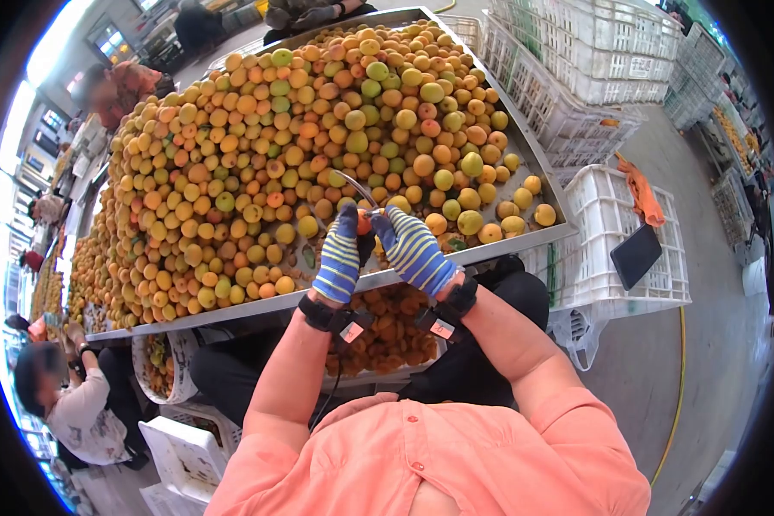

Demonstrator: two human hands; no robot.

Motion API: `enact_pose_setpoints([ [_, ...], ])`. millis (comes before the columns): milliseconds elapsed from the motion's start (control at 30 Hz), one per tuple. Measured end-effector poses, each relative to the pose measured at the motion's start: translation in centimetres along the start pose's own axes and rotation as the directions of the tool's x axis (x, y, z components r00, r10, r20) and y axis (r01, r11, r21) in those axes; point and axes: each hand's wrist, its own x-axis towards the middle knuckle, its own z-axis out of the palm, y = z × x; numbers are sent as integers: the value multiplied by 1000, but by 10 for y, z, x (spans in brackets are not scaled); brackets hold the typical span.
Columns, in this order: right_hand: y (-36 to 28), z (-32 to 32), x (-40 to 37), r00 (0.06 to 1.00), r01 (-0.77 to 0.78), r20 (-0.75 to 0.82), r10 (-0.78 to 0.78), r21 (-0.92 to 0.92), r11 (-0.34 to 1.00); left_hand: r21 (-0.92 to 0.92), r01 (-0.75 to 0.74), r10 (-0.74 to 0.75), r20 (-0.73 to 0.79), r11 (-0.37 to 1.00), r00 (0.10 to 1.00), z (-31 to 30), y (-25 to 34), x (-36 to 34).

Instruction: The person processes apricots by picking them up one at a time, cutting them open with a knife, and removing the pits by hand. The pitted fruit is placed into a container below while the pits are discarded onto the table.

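Both my hands wear blue gloves with yellow stripes and meet above the near edge of the metal table. My left hand (340, 256) is closed on a reddish-orange apricot (364, 223). In my right hand (417, 252) is a curved knife (355, 184), its thin blade pointing up and to the left over the fruit. The knife's handle is mostly hidden by the fingers. Just beyond my hands lies a large heap of apricots (258, 163), yellow, orange and some green. Below the table edge, between my legs, a container holds cut apricots (387, 331).
A raised metal rim (525, 243) edges the table. Stacked white crates (606, 52) stand at right, near another crate (589, 202) bearing an orange cloth (640, 191) and a dark tablet-like object (635, 256). A co-worker (86, 404) sits at lower left beside a white bucket (179, 370).
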Motion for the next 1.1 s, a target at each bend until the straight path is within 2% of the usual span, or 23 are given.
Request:
enact_pose_setpoints([
  [67, 4, 4, 1, 1000, 15, -10, -15, 13, 1000, 82, -46, 53, -91, 996, 994, 12, -1, -3],
  [167, -1, 4, -1, 999, -36, 17, 36, -33, 999, 146, -149, 162, -80, 978, 984, 5, -7, 4],
  [233, -5, 3, -2, 992, -110, 50, 116, -114, 987, 422, -291, 339, -41, 859, 940, 3, -8, 8],
  [267, 5, 11, -3, 993, -114, 10, 115, -87, 990, 546, -338, 409, -9, 767, 912, 1, -10, 7],
  [300, 10, 15, -2, 995, -101, -17, 101, 19, 995, 592, -323, 405, -7, 739, 914, 6, -6, 5],
  [333, 14, 18, -1, 995, -80, -45, 86, 123, 989, 561, -304, 378, -19, 770, 925, 11, -3, 2],
  [400, 3, 15, 1, 993, -108, -8, 121, 395, 912, 541, -307, 355, 17, 783, 935, 19, 6, -5],
  [433, 6, 10, 0, 930, -367, 206, 304, 548, 752, 542, -337, 367, 55, 770, 929, 20, 7, -5],
  [467, 1, 0, 1, 801, -597, 432, 414, 616, 514, 541, -371, 382, 97, 755, 919, 20, 7, -5],
  [500, -3, -6, 6, 586, -766, 690, 424, 643, 13, 680, -400, 432, 134, 614, 892, 17, 8, -4],
  [600, 10, -17, 6, 545, -798, 839, 3, 519, -307, 514, -376, 365, 127, 771, 922, 21, 12, -3],
  [633, 10, -16, 6, 550, -797, 832, -71, 497, -344, 402, -271, 269, 63, 875, 961, 22, 16, -7],
  [733, -11, -19, 3, 616, -770, 785, 69, 618, -156, 2, -137, 137, 1, 991, 991, -14, 2, 20],
  [767, -17, -21, 3, 641, -760, 756, 128, 649, -29, -101, -28, 31, 26, 995, 999, -20, 6, 22],
  [800, -18, -19, 3, 644, -765, 734, 215, 629, 143, -183, -23, 15, -48, 983, 999, -23, 4, 20],
  [867, -14, -16, 4, 669, -735, 641, 377, 497, 460, -218, 49, -56, -23, 975, 998, -30, 4, 16],
  [900, -8, -11, 4, 733, -661, 575, 363, 479, 577, -211, 68, -65, 21, 975, 998, -33, 4, 15],
  [967, 0, 2, -4, 893, -367, 402, 199, 399, 840, -193, 50, -45, 29, 980, 999, -31, 5, 10],
  [1000, 3, 6, -7, 941, -199, 326, 88, 324, 925, -186, 40, -35, 33, 982, 999, -27, 8, 7],
  [1033, 7, 7, -7, 935, -188, 340, 103, 228, 955, -140, 42, -49, -47, 989, 998, -22, 10, 4],
  [1100, 4, 7, -8, 928, -248, 337, 157, 247, 937, -140, 49, -56, -48, 989, 997, -20, 8, 3],
])
